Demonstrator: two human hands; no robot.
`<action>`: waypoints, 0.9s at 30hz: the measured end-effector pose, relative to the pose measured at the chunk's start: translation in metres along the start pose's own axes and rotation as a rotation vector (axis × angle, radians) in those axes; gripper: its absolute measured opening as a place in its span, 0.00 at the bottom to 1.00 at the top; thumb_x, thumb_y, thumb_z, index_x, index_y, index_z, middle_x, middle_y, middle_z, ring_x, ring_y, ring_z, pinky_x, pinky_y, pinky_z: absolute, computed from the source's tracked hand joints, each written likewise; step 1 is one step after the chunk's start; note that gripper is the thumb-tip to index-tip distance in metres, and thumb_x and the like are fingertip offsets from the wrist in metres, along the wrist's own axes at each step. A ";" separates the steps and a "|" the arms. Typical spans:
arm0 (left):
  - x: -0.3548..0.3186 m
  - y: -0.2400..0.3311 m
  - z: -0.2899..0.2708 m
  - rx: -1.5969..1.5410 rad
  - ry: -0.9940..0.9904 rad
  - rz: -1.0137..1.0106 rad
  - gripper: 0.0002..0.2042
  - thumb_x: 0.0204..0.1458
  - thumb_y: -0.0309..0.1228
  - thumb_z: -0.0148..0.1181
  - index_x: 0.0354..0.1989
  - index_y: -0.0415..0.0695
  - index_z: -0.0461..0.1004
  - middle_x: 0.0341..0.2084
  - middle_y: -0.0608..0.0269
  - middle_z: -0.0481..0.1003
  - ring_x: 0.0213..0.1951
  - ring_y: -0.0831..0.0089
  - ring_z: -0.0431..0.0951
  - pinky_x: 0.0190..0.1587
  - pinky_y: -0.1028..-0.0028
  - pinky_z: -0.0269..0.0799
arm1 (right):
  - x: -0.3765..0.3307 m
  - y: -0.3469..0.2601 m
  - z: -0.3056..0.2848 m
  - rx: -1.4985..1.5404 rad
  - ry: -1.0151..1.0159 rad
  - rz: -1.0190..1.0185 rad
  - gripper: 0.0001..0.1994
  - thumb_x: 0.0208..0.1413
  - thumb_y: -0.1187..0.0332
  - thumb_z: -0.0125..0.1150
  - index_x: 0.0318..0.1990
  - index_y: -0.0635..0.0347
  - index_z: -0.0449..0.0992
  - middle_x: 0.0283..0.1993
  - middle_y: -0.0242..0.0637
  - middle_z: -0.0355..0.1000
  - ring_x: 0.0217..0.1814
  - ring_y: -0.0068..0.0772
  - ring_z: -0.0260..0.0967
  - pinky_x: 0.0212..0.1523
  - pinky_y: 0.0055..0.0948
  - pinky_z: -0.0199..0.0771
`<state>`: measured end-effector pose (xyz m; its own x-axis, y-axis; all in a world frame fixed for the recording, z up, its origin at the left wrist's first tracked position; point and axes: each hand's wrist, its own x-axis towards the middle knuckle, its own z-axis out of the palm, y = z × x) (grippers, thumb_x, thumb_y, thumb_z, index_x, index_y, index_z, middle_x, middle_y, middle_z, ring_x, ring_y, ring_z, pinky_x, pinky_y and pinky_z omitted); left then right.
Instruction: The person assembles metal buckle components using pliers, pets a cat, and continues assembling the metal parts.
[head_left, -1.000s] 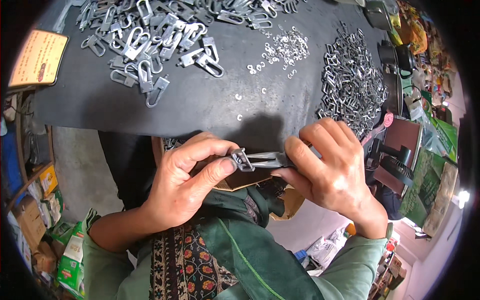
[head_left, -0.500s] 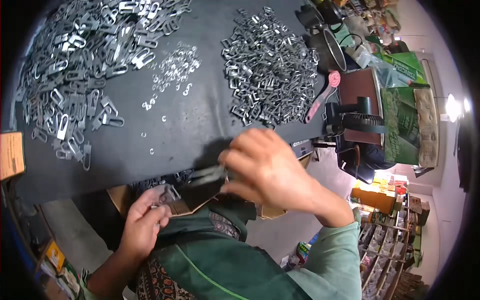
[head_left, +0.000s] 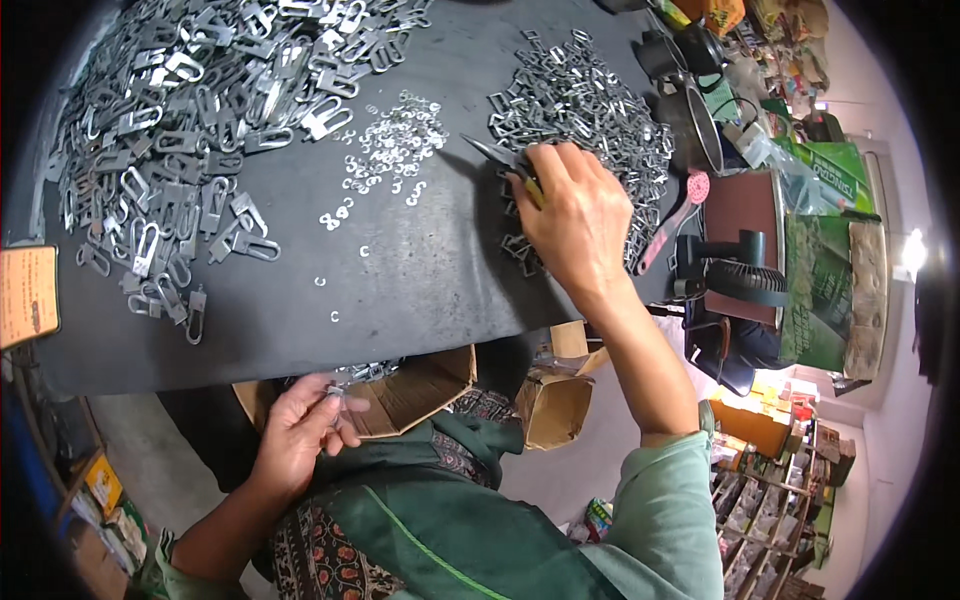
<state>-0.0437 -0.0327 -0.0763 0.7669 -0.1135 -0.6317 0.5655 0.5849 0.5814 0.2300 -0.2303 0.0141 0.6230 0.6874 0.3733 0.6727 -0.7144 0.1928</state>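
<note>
Two hands apart, right hand (head_left: 578, 222) gripping pliers (head_left: 500, 158), orange tag (head_left: 27, 296) far left, perhaps card.

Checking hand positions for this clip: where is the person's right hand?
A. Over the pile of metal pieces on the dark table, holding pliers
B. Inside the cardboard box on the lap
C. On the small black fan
A: the right hand grips pliers at the edge of the pile of metal pieces on the dark table.

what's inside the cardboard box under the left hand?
The cardboard box sits at the table edge. A few grey metal pieces show at its rim. The left hand holds a small part over it. The table and hand hide the rest.
</note>
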 end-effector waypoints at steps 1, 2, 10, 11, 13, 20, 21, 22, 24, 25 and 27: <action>-0.001 0.002 -0.001 0.052 -0.046 -0.016 0.16 0.65 0.26 0.47 0.60 0.41 0.65 0.38 0.55 0.78 0.27 0.78 0.75 0.29 0.80 0.69 | -0.001 0.000 -0.001 0.008 -0.006 -0.006 0.10 0.41 0.69 0.67 0.28 0.55 0.70 0.28 0.32 0.67 0.33 0.36 0.70 0.34 0.35 0.70; -0.002 0.005 -0.001 0.104 -0.093 -0.032 0.15 0.65 0.25 0.46 0.58 0.40 0.67 0.34 0.58 0.79 0.23 0.82 0.71 0.26 0.83 0.66 | -0.003 0.001 -0.001 0.021 -0.039 -0.054 0.10 0.41 0.69 0.67 0.28 0.55 0.70 0.28 0.32 0.67 0.34 0.36 0.70 0.34 0.35 0.70; -0.022 0.043 0.031 0.205 -0.221 0.124 0.13 0.65 0.24 0.44 0.55 0.37 0.69 0.28 0.63 0.75 0.22 0.86 0.67 0.27 0.84 0.65 | -0.005 0.003 -0.009 0.021 -0.117 -0.117 0.09 0.42 0.72 0.65 0.28 0.56 0.69 0.28 0.36 0.66 0.33 0.39 0.70 0.34 0.38 0.70; -0.022 0.049 0.034 0.203 -0.214 0.118 0.13 0.65 0.24 0.44 0.55 0.37 0.69 0.28 0.63 0.75 0.22 0.86 0.67 0.27 0.84 0.65 | -0.004 0.002 -0.012 0.018 -0.131 -0.127 0.09 0.42 0.72 0.65 0.28 0.56 0.69 0.28 0.36 0.66 0.32 0.40 0.70 0.34 0.38 0.70; -0.023 0.060 0.039 0.260 -0.230 0.148 0.11 0.64 0.24 0.46 0.52 0.36 0.70 0.30 0.63 0.76 0.23 0.86 0.67 0.29 0.84 0.65 | -0.006 -0.012 -0.028 0.221 -0.152 -0.060 0.08 0.46 0.72 0.65 0.30 0.59 0.71 0.28 0.39 0.69 0.31 0.45 0.70 0.30 0.38 0.69; -0.020 0.065 0.052 0.145 -0.080 0.307 0.06 0.63 0.26 0.54 0.44 0.36 0.72 0.27 0.70 0.74 0.27 0.86 0.70 0.30 0.83 0.67 | -0.041 -0.085 -0.072 1.416 -0.629 0.385 0.05 0.62 0.73 0.59 0.34 0.62 0.72 0.27 0.24 0.63 0.31 0.14 0.57 0.31 0.21 0.60; -0.020 0.065 0.053 0.149 -0.080 0.314 0.06 0.63 0.26 0.55 0.44 0.36 0.73 0.27 0.70 0.74 0.27 0.86 0.70 0.30 0.82 0.67 | -0.047 -0.090 -0.070 1.443 -0.621 0.403 0.06 0.61 0.72 0.60 0.34 0.63 0.72 0.25 0.26 0.63 0.30 0.16 0.58 0.30 0.22 0.60; -0.020 0.065 0.054 0.149 -0.078 0.311 0.06 0.63 0.26 0.55 0.44 0.36 0.73 0.27 0.70 0.74 0.27 0.86 0.70 0.30 0.82 0.67 | -0.047 -0.091 -0.070 1.417 -0.638 0.339 0.06 0.61 0.72 0.60 0.33 0.63 0.72 0.25 0.28 0.63 0.28 0.17 0.58 0.29 0.24 0.60; -0.020 0.065 0.054 0.185 -0.058 0.301 0.06 0.62 0.26 0.55 0.42 0.36 0.74 0.24 0.69 0.74 0.26 0.86 0.71 0.29 0.82 0.67 | -0.049 -0.090 -0.068 1.372 -0.674 0.217 0.06 0.58 0.72 0.61 0.32 0.64 0.72 0.23 0.34 0.64 0.25 0.24 0.61 0.28 0.28 0.62; -0.020 0.063 0.052 0.184 -0.051 0.300 0.06 0.62 0.26 0.55 0.42 0.36 0.74 0.24 0.69 0.74 0.26 0.86 0.71 0.29 0.82 0.67 | -0.047 -0.089 -0.068 1.377 -0.678 0.213 0.06 0.58 0.72 0.61 0.32 0.64 0.72 0.23 0.34 0.64 0.25 0.24 0.61 0.28 0.28 0.62; -0.020 0.058 0.050 0.245 -0.069 0.368 0.06 0.62 0.26 0.56 0.42 0.36 0.75 0.23 0.68 0.73 0.25 0.86 0.72 0.28 0.82 0.67 | -0.044 -0.088 -0.070 1.275 -0.714 0.146 0.06 0.58 0.73 0.60 0.32 0.65 0.72 0.24 0.36 0.65 0.25 0.28 0.63 0.28 0.29 0.63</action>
<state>-0.0108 -0.0365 -0.0045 0.9444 0.0083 -0.3287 0.2997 0.3898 0.8708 0.1157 -0.2070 0.0447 0.5207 0.8091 -0.2726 0.2409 -0.4455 -0.8623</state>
